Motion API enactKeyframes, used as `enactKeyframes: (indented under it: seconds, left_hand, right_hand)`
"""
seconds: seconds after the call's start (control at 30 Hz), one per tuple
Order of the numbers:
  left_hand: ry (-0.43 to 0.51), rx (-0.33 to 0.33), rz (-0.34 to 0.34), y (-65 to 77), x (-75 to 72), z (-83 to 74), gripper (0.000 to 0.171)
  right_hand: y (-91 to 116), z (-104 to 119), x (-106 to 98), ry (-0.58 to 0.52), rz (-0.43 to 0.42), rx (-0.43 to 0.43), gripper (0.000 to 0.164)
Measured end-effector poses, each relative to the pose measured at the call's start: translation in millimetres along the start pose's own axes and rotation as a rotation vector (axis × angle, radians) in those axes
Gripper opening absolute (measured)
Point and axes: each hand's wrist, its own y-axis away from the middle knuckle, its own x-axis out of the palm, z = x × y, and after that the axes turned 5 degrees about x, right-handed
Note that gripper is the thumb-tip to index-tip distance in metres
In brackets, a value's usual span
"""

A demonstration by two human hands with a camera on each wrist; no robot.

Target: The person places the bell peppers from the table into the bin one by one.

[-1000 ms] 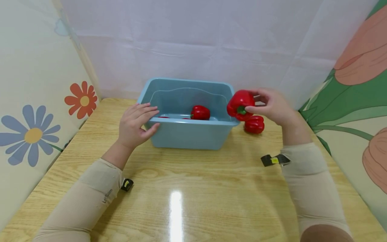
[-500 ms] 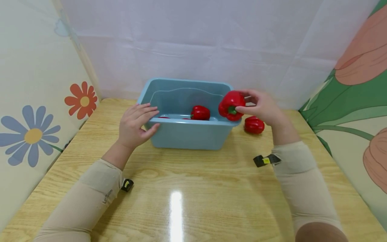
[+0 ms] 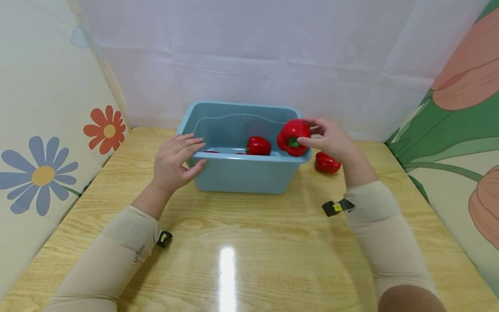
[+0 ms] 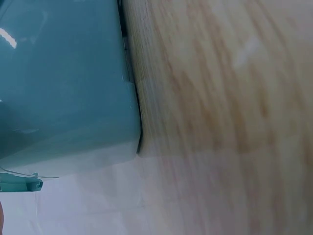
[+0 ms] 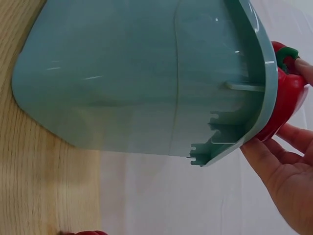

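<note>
My right hand (image 3: 333,139) holds a red bell pepper (image 3: 290,139) between thumb and fingers, green stem towards me, at the right end of a light blue plastic bin (image 3: 241,175). From the right wrist, this pepper (image 5: 288,100) shows just past the bin's rim (image 5: 270,73), with fingertips close to that rim. My left hand (image 3: 171,162) rests over the bin's front left corner, fingers straight across the rim and thumb along the outer front. Inside the bin lies another red bell pepper (image 3: 258,146); slivers of more red show behind the front wall, mostly hidden.
One more red bell pepper (image 3: 326,163) lies on the wooden table (image 3: 249,225), right of the bin and below my right hand. A white sheet (image 3: 249,56) hangs behind. Flower-printed panels (image 3: 43,108) flank the table at both sides.
My right hand has carried its bell pepper leftward and slightly down, from beside the bin's right rim to over its right end. The left hand and the bin have stayed put.
</note>
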Motion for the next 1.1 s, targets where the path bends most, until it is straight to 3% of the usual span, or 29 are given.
enactKeyframes:
  seconds: [0.5,0.77,1.1]
  left_hand:
    - [0.001,-0.004,0.000,0.0,0.3,-0.3,0.038]
    - [-0.003,-0.005,0.010,-0.7,-0.5,-0.7,0.039]
    - [-0.008,-0.008,0.015,-0.5,-0.4,-0.4,0.039]
  right_hand:
    - [0.6,-2.3,-0.2,-0.006,0.040,-0.002,0.063]
    - [1.9,-1.4,-0.6,-0.096,0.088,-0.034,0.063]
    - [2.8,-0.3,-0.5,-0.089,0.080,-0.022,0.062]
